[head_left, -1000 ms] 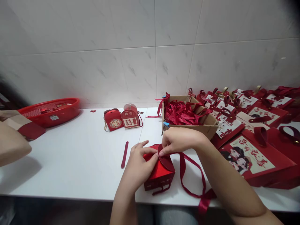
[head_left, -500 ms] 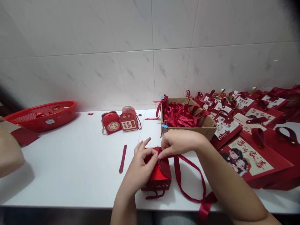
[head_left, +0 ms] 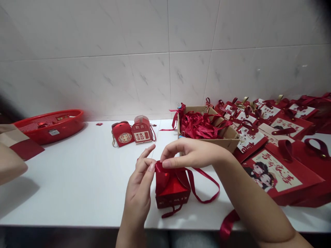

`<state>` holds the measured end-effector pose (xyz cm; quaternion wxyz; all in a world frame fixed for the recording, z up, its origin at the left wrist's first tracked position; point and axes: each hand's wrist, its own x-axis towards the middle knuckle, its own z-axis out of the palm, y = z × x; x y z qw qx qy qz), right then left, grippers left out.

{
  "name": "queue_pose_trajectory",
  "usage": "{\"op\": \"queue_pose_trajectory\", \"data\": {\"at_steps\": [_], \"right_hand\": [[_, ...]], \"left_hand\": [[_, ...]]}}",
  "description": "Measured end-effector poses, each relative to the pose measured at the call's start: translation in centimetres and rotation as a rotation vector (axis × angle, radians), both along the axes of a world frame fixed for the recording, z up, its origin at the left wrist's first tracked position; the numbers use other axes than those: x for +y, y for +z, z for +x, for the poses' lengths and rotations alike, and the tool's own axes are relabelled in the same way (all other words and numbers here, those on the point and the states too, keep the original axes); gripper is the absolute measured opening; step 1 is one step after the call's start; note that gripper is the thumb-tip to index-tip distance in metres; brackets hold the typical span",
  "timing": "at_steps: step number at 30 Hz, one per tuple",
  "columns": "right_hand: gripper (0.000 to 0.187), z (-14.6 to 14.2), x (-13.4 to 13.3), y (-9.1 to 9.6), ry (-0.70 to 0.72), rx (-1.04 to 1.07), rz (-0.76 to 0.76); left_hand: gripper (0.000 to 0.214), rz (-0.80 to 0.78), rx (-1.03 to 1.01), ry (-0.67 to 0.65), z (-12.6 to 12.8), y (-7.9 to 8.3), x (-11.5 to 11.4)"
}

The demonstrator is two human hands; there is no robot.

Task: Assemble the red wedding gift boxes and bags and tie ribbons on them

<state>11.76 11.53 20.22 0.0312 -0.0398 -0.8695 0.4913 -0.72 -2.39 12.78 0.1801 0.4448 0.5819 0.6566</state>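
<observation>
A small red gift box [head_left: 173, 198] stands near the table's front edge, a short cord hanging from its front. Over its top runs a dark red ribbon [head_left: 204, 199], which loops out to the right; another stretch of ribbon droops over the table edge. At the box's upper left, my left hand [head_left: 139, 181] pinches the ribbon between thumb and forefinger, other fingers raised. My right hand [head_left: 183, 155] arches over the box from the right, thumb and fingertips closed on the ribbon beside the left fingertips. The hands and ribbon partly hide the box top.
Behind my right hand is a cardboard box [head_left: 224, 143] of tangled red ribbons [head_left: 199, 124]. Several red gift bags [head_left: 279, 172] crowd the right side. Two small decorated boxes [head_left: 132, 132] stand mid-table. At left are a red basket [head_left: 74, 125] and another person's arm [head_left: 11, 167].
My left hand has moved left, off the box flap, and now pinches ribbon. My right hand has shifted slightly left. Ribbon now crosses the box top, and its loop at right is smaller.
</observation>
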Motion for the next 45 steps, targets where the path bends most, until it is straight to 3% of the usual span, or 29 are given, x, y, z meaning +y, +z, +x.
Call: {"op": "queue_pose_trajectory", "data": {"at_steps": [7, 9, 11, 13, 15, 16, 18, 21, 23, 28, 30, 33, 37, 40, 45], "right_hand": [[0.021, 1.2, -0.2, 0.5, 0.002, 0.074, 0.029], [0.021, 2.3, 0.0, 1.2, -0.073, 0.144, -0.018], [0.021, 3.6, 0.9, 1.8, -0.327, 0.244, 0.002], [0.019, 4.8, 2.6, 2.0, -0.747, 0.273, 0.146], [0.015, 5.5, 5.0, 1.6, -1.122, 0.120, 0.329], [0.013, 5.6, 6.3, 1.2, -1.224, -0.011, 0.391], [0.014, 5.6, 8.6, 0.3, -1.269, -0.167, 0.405], [0.013, 5.3, 10.4, -0.6, -1.241, -0.112, 0.360], [0.019, 5.3, 10.2, -0.6, -1.208, -0.012, 0.340], [0.034, 5.8, 6.3, 1.4, -0.841, 0.512, 0.018], [0.035, 5.7, 4.4, 2.1, -0.767, 0.562, -0.095], [0.027, 4.9, 2.5, 2.5, -0.688, 0.532, -0.201], [0.015, 3.2, 1.8, 1.4, -0.376, 0.454, -0.290], [0.017, 1.9, 1.5, 0.6, -0.259, 0.207, -0.211], [0.017, 0.4, 0.9, -0.1, -0.069, -0.111, 0.058]], "left_hand": [[0.026, -0.094, 0.118, -0.010, 0.1, -1.4, -0.2], [0.023, -0.114, 0.156, -0.001, 0.1, -1.8, 0.1], [0.017, -0.143, 0.254, 0.022, 0.1, -2.1, 0.4], [0.015, -0.187, 0.344, 0.025, 0.1, -2.3, 0.7], [0.017, -0.235, 0.392, 0.007, 0.2, -2.5, 1.0], [0.017, -0.256, 0.403, -0.002, 0.3, -2.6, 1.1], [0.019, -0.275, 0.414, -0.011, 0.6, -2.8, 1.3], [0.027, -0.283, 0.413, -0.038, 1.2, -3.2, 1.5], [0.041, -0.296, 0.395, -0.048, 1.5, -3.6, 1.6], [0.061, -0.305, 0.302, -0.069, 1.9, -3.7, 1.4], [0.059, -0.291, 0.281, -0.072, 1.9, -3.5, 1.2], [0.056, -0.238, 0.231, -0.034, 1.8, -3.0, 1.0], [0.046, -0.164, -0.001, -0.022, 1.2, -2.7, 0.8], [0.044, -0.132, -0.147, -0.056, 0.4, -2.8, 0.6], [0.047, -0.050, -0.296, -0.145, -0.6, -2.9, 0.3]]}}
